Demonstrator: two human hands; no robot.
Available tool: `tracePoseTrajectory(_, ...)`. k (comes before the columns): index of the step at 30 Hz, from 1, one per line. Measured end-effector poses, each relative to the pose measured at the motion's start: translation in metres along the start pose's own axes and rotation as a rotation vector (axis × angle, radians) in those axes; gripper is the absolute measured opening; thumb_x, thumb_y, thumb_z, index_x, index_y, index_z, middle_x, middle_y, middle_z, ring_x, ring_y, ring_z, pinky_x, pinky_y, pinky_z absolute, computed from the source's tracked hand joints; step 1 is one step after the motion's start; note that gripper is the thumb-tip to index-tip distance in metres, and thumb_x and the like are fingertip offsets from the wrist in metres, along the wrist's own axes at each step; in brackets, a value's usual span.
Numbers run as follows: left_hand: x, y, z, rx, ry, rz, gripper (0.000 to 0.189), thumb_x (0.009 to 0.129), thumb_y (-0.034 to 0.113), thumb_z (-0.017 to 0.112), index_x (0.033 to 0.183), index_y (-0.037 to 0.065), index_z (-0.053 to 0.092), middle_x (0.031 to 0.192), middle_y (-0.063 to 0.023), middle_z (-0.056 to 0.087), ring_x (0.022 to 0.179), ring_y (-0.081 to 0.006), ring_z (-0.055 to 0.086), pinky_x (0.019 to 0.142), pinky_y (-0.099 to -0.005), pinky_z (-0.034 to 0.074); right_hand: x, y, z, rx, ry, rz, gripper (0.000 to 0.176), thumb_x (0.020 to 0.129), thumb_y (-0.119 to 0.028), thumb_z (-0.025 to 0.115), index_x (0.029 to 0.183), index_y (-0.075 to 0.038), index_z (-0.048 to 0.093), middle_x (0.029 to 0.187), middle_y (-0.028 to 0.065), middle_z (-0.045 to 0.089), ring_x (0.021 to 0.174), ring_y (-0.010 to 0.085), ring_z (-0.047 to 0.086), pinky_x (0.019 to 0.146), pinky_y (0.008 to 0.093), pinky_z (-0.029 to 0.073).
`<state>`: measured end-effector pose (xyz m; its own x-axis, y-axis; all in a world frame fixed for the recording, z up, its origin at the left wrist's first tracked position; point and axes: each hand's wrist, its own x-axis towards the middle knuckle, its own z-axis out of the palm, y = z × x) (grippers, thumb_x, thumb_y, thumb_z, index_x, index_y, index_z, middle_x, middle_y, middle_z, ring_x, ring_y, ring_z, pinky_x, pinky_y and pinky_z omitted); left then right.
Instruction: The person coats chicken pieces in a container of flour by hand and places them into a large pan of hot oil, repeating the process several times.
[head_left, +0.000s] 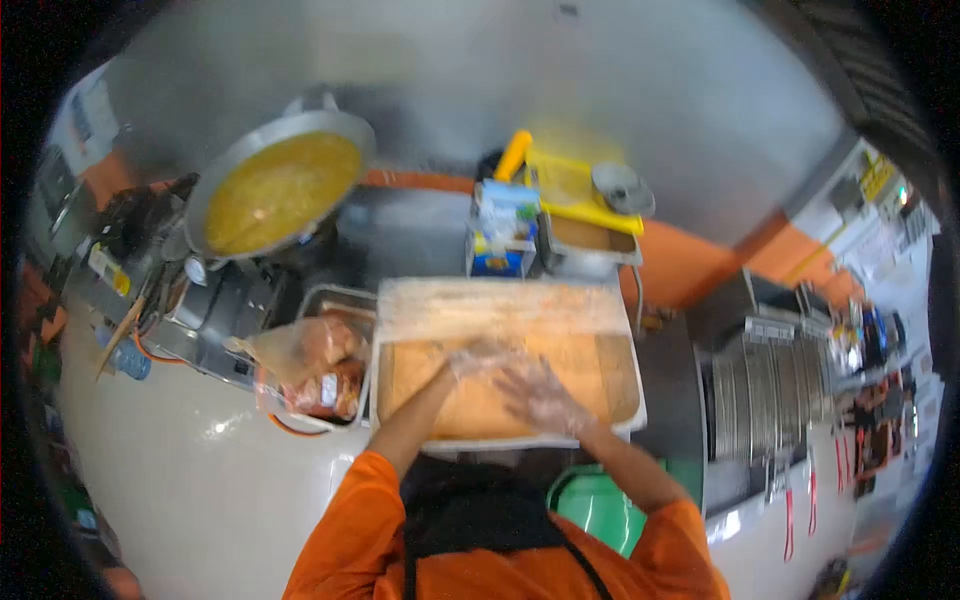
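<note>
A wide white tub [505, 443] holds a layer of orange-tan powder that looks like breading flour [420, 385]. My left hand [485, 358], in a clear glove dusted with powder, is over the middle of the tub; motion smears its fingers. Close by on the right, my right hand [545, 398] wears a similar glove, its fingers stretched and apart, with nothing visible in them. The hands nearly meet, and the frame does not show whether they touch the powder. Across the tub's far side lies a pale, powder-covered board or ledge [500, 308].
Left of the tub, a metal tray [365, 300] holds bagged, reddish-brown food [330, 360]. A large pan of yellow oil [285, 190] stands back left. Behind the tub are a blue-white carton [502, 230] and a metal container [590, 255]. Wire racks [770, 390] stand right; a green bin [600, 505] is below.
</note>
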<state>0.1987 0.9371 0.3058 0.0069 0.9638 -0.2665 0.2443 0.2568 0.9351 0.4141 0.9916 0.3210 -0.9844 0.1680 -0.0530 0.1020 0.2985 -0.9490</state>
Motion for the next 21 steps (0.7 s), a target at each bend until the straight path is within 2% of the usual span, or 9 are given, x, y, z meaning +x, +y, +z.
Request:
tracePoseTrajectory(1,0.013,-0.006,0.0,-0.013,-0.073,-0.247,0.047,0.091,0.042,0.055,0.126,0.01,0.057,0.124,-0.0082,0.059,0.108,-0.0161,0.053,0.084,-0.0381,0.048,-0.002,-0.014,-0.002,-0.651,0.049,-0.089,0.052,0.093,-0.043,0.045,0.139,-0.019,0.041,0.147,0.0065,0.034,0.14,0.0292,0.022,0.111,0.0599,0.007)
tracePoseTrajectory(2,0.024,-0.025,0.001,-0.064,-0.116,0.127,0.048,0.09,0.042,0.057,0.126,0.01,0.057,0.12,-0.0074,0.06,0.104,-0.0156,0.054,0.082,-0.035,0.048,-0.002,-0.031,-0.006,-1.313,0.073,-0.182,0.052,0.093,-0.042,0.045,0.139,-0.02,0.042,0.147,0.0065,0.035,0.14,0.0282,0.023,0.111,0.0599,0.006)
tracePoseTrajectory(5,0.006,0.014,0.001,0.027,-0.076,0.03,0.046,0.09,0.039,0.058,0.126,0.01,0.057,0.117,-0.0051,0.061,0.1,-0.015,0.054,0.081,-0.0327,0.047,0.001,-0.036,-0.01,-1.148,0.031,-0.087,0.053,0.092,-0.042,0.046,0.139,-0.02,0.041,0.147,0.0071,0.035,0.139,0.0248,0.026,0.111,0.0595,0.006)
tracePoseTrajectory(6,-0.007,0.03,0.01,-0.27,-0.031,-0.093,0.045,0.091,0.04,0.054,0.123,0.009,0.058,0.115,-0.0066,0.061,0.1,-0.0178,0.055,0.083,-0.0333,0.046,-0.002,-0.035,-0.008,-1.139,0.039,-0.078,0.053,0.092,-0.042,0.046,0.139,-0.02,0.041,0.147,0.0071,0.035,0.139,0.0248,0.026,0.111,0.0595,0.006)
tracePoseTrajectory(10,-0.013,0.036,0.013,-0.294,-0.09,0.0,0.044,0.091,0.04,0.053,0.12,0.007,0.06,0.114,-0.0083,0.061,0.101,-0.0201,0.056,0.084,-0.0348,0.045,-0.003,-0.043,-0.007,-1.104,0.092,-0.128,0.052,0.093,-0.039,0.046,0.141,-0.019,0.039,0.148,0.006,0.033,0.138,0.0222,0.028,0.112,0.0578,0.007)
tracePoseTrajectory(12,-0.016,0.051,0.019,-0.279,0.007,-0.106,0.039,0.091,0.036,0.054,0.114,0.006,0.062,0.113,-0.0106,0.061,0.101,-0.02,0.056,0.084,-0.0346,0.045,-0.004,-0.042,-0.007,-1.133,0.092,-0.12,0.05,0.095,-0.037,0.045,0.141,-0.018,0.038,0.147,0.0066,0.035,0.138,0.0222,0.029,0.113,0.0563,0.008)
tracePoseTrajectory(15,0.003,0.003,0.019,0.204,0.011,0.13,0.035,0.089,0.032,0.054,0.111,0.005,0.063,0.115,-0.0132,0.061,0.103,-0.0218,0.056,0.087,-0.0352,0.045,-0.006,-0.031,-0.005,-1.125,0.066,-0.098,0.057,0.091,-0.037,0.05,0.143,-0.02,0.034,0.152,0.0008,0.027,0.141,0.0194,0.021,0.112,0.0565,0.004)
tracePoseTrajectory(19,0.019,-0.026,0.018,0.005,-0.069,0.049,0.032,0.086,0.024,0.055,0.109,0.004,0.063,0.121,-0.0167,0.058,0.109,-0.025,0.055,0.091,-0.0373,0.044,-0.011,-0.033,-0.003,-1.074,0.056,-0.097,0.054,0.093,-0.036,0.047,0.143,-0.018,0.034,0.15,0.0048,0.03,0.14,0.0209,0.023,0.113,0.0542,0.005)
tracePoseTrajectory(21,0.028,-0.04,0.015,0.076,0.184,-0.111,0.03,0.083,0.018,0.052,0.109,0.006,0.063,0.115,-0.0179,0.061,0.107,-0.0304,0.058,0.09,-0.0414,0.046,-0.012,-0.034,0.0,-1.081,0.094,-0.152,0.052,0.095,-0.035,0.045,0.142,-0.017,0.036,0.148,0.0081,0.033,0.139,0.0236,0.027,0.114,0.0532,0.008)
